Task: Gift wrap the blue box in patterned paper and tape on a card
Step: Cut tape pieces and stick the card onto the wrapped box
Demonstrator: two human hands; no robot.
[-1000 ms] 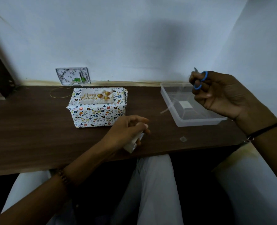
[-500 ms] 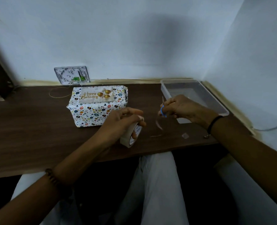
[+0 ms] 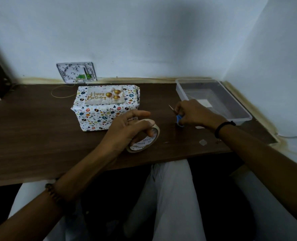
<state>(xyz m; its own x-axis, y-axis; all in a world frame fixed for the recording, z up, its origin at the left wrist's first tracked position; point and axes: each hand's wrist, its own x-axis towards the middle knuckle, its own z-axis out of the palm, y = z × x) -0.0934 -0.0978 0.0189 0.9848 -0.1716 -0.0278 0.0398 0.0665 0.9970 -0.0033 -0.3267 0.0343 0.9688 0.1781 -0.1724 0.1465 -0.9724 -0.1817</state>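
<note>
Surface (image 3: 31, 136): dark brown wood grain, smooth, matt with a faint sheen.
Box (image 3: 99, 117): wrapped in white printed paper, matt, creased at the folded end.
Card (image 3: 104, 97) on its top: smooth paper; gold lettering and balloons shinier than the ground.
Tape roll (image 3: 144, 141): beige outer band, smooth, slightly glossy; core lined with white printed paper.
Scissors (image 3: 178, 118): blue plastic handle loops; thin metal blade, dull.
Tray (image 3: 243, 119): clear plastic, smooth, milky at the rim.
Wall (image 3: 144, 40): painted, pale, matt.
Trousers (image 3: 172, 197): white cloth, soft folds.
Wristband (image 3: 222, 128): black, matt; material cannot be told.
Bracelet (image 3: 53, 193): dark beads, matt.
Scrap (image 3: 202, 142) on the surface: clear film, faintly shiny.
</note>
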